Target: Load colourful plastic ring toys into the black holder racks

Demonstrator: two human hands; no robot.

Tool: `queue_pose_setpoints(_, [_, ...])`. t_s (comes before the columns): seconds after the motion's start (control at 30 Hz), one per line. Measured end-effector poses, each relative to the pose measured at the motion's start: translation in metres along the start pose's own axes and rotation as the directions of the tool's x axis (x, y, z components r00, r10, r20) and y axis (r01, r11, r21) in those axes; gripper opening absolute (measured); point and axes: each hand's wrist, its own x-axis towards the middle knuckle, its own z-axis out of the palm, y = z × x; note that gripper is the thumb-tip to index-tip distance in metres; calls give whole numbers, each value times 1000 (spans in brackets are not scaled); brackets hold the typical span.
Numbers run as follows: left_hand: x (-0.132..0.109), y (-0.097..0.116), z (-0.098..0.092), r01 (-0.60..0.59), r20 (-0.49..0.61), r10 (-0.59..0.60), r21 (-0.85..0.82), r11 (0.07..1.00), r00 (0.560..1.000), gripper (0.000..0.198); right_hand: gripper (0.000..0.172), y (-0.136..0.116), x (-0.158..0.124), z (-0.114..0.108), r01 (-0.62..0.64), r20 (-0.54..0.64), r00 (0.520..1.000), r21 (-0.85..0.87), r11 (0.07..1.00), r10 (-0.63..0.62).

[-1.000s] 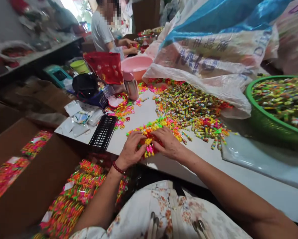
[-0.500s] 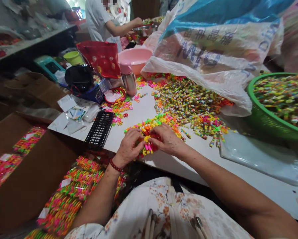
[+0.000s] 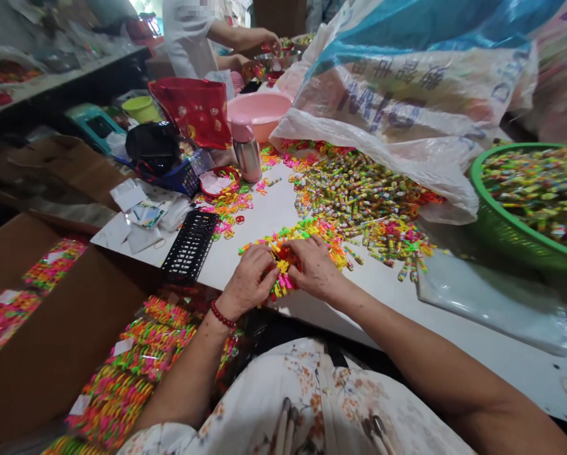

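Note:
My left hand (image 3: 249,281), with a dark red bead bracelet (image 3: 222,315) at the wrist, is closed, its thumb and fingertips at a small yellow plastic piece (image 3: 282,265). Facing it, my right hand (image 3: 315,268) is bent with its fingers curled down over the same bunch; what lies under its fingertips is hidden. Between and behind both hands, near the table's front edge, is a heap of bright plastic pieces (image 3: 306,229) in yellow, green, orange and pink. Behind it spreads a larger pile of small multicoloured tube-like pieces (image 3: 359,189).
A black slotted tray (image 3: 191,245) lies left on the white table (image 3: 268,205). A steel flask (image 3: 248,158) stands behind. At right are a green basket (image 3: 511,218) and clear plastic bags (image 3: 492,297). Packed colourful bundles (image 3: 117,398) sit low left beside a cardboard box (image 3: 74,316). Another person (image 3: 188,44) works beyond.
My fingers have shifted slightly over the bunch, and my right thumb has drawn back a little from the yellow piece. The other person's arm has moved further over the bowl.

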Motion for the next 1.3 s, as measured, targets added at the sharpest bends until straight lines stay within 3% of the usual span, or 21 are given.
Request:
queue_pose_setpoints(0.1, [-1, 0, -1, -2, 17, 2, -17, 1000, 1000, 5, 38, -2, 1, 5, -33, -27, 999, -45, 998, 32])
queue_pose_setpoints(0.27, [-2, -4, 1, -14, 16, 14, -2, 1000, 1000, 7, 15, -3, 1, 10, -81, -88, 994, -108, 991, 72])
queue_pose_setpoints(0.37, [-2, -6, 3, -6, 9, 6, 1, 1000, 1000, 6, 6, -1, 1, 9, -36, -80, 996, -142, 989, 25])
queue_pose_setpoints(0.63, [6, -4, 4, 52, 53, -51, -9, 999, 997, 8, 17, -1, 6, 8, 198, 31, 980, -312, 929, -199])
queue_pose_setpoints(0.8, [4, -6, 5, 36, 48, -37, 23, 999, 998, 16, 20, -2, 15, 4, 180, 98, 983, -323, 929, -156])
queue_pose_setpoints(0.97, [9, -9, -1, 22, 5, -22, 41, 999, 1000, 23, 15, 5, 9, -3, 125, 65, 991, -176, 976, -115])
queue_pose_setpoints(1.1, [17, -10, -5, -34, 124, 13, 162, 986, 992, 26, 19, 9, 1, 0, 132, -2, 991, -164, 978, -134])
queue_pose_setpoints(1.3, [35, -20, -13, -151, 309, 55, 298, 942, 949, 30, 13, 13, 0, 8, 145, -42, 987, -151, 978, -153])
